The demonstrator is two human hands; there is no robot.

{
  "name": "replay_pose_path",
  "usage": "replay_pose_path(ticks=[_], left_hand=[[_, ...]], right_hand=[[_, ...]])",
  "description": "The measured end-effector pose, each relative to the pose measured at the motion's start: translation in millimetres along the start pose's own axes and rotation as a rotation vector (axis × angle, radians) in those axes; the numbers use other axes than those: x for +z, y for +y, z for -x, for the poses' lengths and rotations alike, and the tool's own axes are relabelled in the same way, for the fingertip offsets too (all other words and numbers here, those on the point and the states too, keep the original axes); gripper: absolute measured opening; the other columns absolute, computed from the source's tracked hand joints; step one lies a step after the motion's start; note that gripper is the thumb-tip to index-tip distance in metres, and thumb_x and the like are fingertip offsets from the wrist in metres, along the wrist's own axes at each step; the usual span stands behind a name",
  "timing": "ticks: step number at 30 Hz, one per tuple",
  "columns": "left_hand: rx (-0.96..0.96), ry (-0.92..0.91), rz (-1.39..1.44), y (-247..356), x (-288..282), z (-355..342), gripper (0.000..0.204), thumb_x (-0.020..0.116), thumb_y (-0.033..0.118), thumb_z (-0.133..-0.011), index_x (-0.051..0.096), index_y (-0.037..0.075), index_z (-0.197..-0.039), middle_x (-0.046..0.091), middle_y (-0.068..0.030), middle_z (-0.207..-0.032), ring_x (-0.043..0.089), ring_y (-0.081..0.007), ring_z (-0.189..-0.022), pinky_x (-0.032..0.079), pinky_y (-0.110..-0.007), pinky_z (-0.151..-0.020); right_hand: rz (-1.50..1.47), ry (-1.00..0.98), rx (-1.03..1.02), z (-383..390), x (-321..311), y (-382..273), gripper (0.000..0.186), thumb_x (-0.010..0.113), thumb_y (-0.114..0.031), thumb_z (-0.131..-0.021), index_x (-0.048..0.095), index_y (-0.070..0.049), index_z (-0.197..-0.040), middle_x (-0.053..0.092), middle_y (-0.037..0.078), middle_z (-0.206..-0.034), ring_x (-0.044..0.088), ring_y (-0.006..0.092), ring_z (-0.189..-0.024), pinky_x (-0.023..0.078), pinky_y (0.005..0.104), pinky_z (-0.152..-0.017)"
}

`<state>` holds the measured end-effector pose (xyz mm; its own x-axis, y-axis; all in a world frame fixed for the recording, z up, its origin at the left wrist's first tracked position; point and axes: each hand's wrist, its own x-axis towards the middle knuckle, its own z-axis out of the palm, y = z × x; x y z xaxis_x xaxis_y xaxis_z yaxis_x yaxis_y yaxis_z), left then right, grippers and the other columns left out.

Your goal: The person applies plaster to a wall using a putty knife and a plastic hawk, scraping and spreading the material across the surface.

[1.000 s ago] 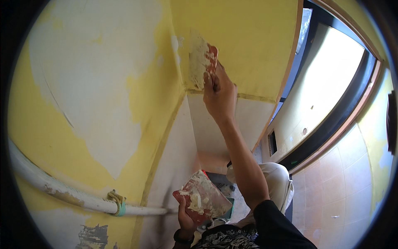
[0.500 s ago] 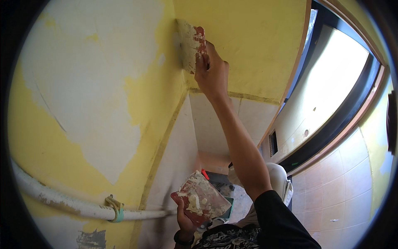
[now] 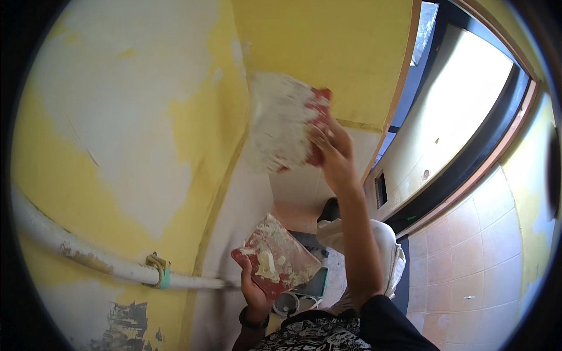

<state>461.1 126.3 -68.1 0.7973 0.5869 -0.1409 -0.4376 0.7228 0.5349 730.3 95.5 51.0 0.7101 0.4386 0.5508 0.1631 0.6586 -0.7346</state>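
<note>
My right hand (image 3: 339, 157) is closed on the red handle of a wide putty knife (image 3: 281, 120), its broad blade smeared with pale filler. The blade is blurred and stands out in front of the wall corner; whether it touches the wall I cannot tell. Lower down, my left hand (image 3: 256, 297) grips a second red-handled putty knife (image 3: 290, 248), held face up with lumps of filler on it. Pale filler patches (image 3: 134, 105) spread over the yellow wall (image 3: 52, 169) on the left.
A white pipe (image 3: 111, 264) with a tied strap runs along the left wall. Below are a green tray (image 3: 316, 284) and a round container (image 3: 285, 304) on the floor. A door frame (image 3: 497, 158) and a tiled wall (image 3: 456, 257) lie to the right.
My right hand has come down and away from the corner, turning the putty knife so its filler-covered face shows. The left putty knife has shifted slightly up and left.
</note>
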Motion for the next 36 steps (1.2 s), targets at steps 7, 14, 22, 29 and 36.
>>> replay_pose_path(ticks=[7, 14, 22, 29, 36], left_hand=[[0.145, -0.089, 0.08, 9.3, 30.1, 9.7, 0.044, 0.038, 0.034, -0.105, 0.044, 0.008, -0.14, 0.056, -0.0109, -0.133, 0.058, -0.0271, -0.119, 0.049, -0.047, -0.1], [0.193, -0.189, 0.088, 9.1, 49.5, 24.9, 0.039, 0.044, 0.029, -0.103, 0.047, 0.007, -0.136, 0.059, -0.0096, -0.13, 0.059, -0.024, -0.117, 0.049, -0.045, -0.099], [0.146, -0.2, 0.03, 19.6, 39.0, 26.4, 0.048, 0.04, 0.031, -0.103, 0.04, 0.002, -0.142, 0.054, -0.0144, -0.137, 0.057, -0.028, -0.123, 0.046, -0.046, -0.104], [-0.023, -0.181, -0.087, 25.7, 31.9, 19.4, 0.049, 0.044, 0.032, -0.103, 0.044, 0.0, -0.14, 0.057, -0.0159, -0.134, 0.061, -0.0267, -0.118, 0.05, -0.045, -0.1], [-0.022, -0.122, -0.094, 18.0, 30.2, 19.9, 0.044, 0.045, 0.03, -0.103, 0.047, 0.003, -0.137, 0.059, -0.0134, -0.132, 0.06, -0.0267, -0.119, 0.049, -0.046, -0.101]], right_hand=[[0.921, -0.232, 0.02, 158.9, -32.6, -88.9, 0.04, 0.059, 0.008, -0.088, 0.063, -0.004, -0.125, 0.069, 0.012, -0.118, 0.068, 0.0208, -0.106, 0.053, 0.0317, -0.089], [1.094, -0.374, -0.194, 200.6, -73.7, -95.2, 0.044, 0.058, 0.014, -0.078, 0.069, -0.006, -0.115, 0.069, 0.014, -0.116, 0.068, 0.029, -0.108, 0.056, 0.0359, -0.092], [0.874, -0.163, 0.032, 123.7, -57.5, -139.5, 0.052, 0.062, 0.001, -0.093, 0.05, -0.005, -0.143, 0.07, 0.009, -0.11, 0.061, 0.0075, -0.094, 0.05, 0.0218, -0.079], [0.887, -0.677, 0.276, 66.4, -79.1, -125.9, 0.051, 0.062, 0.001, -0.092, 0.049, -0.003, -0.141, 0.062, 0.013, -0.132, 0.062, 0.0145, -0.11, 0.051, 0.0316, -0.1], [0.568, -0.629, 0.512, 100.3, -91.1, -86.8, 0.044, 0.061, -0.001, -0.091, 0.055, 0.002, -0.135, 0.067, 0.014, -0.123, 0.065, 0.015, -0.106, 0.054, 0.0276, -0.094]])
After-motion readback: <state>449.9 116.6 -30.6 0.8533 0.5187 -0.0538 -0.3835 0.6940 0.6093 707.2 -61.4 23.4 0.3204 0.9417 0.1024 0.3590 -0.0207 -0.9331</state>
